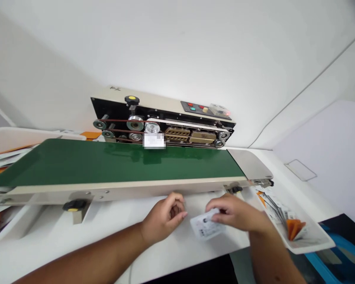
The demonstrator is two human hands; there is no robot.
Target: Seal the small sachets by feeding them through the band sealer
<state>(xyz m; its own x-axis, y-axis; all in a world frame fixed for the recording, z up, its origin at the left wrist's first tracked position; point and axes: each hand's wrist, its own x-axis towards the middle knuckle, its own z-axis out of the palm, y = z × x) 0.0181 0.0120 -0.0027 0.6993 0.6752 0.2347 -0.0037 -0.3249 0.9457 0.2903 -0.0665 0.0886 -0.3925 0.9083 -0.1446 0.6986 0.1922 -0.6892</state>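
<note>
One printed white packet (206, 227) hangs from the right hand (229, 213), thumb and fingers pinched on its upper right corner; it sits over the worktop (162, 256), near the front edge, with a narrow bare strip at 6 o'clock. The left hand (169, 215), at 10 o'clock from the packet and apart from it, has its fingers curled and tips close together; I cannot tell whether it pinches anything.

At 12 o'clock, a small open gap between the hands runs up to the front rail (165, 188) of the green belt (130, 161). At 9 o'clock from the left hand there is wide bare worktop, ending at the left bin (20, 227). Room at 3 o'clock is tighter: the right bin (313, 248) stands near the right forearm, grey and orange packets (294, 228) inside, too bunched to count.

Counted: two hands, one held packet, one belt and one machine (162, 102) at 11 o'clock, behind the belt. Three black knobs show, one atop the machine (131, 99) and two under the rail. Its panel (198, 107) bears two red buttons, one green and one yellowish dial. One white rectangle (154, 141), blurred, stands at the belt's back edge.
</note>
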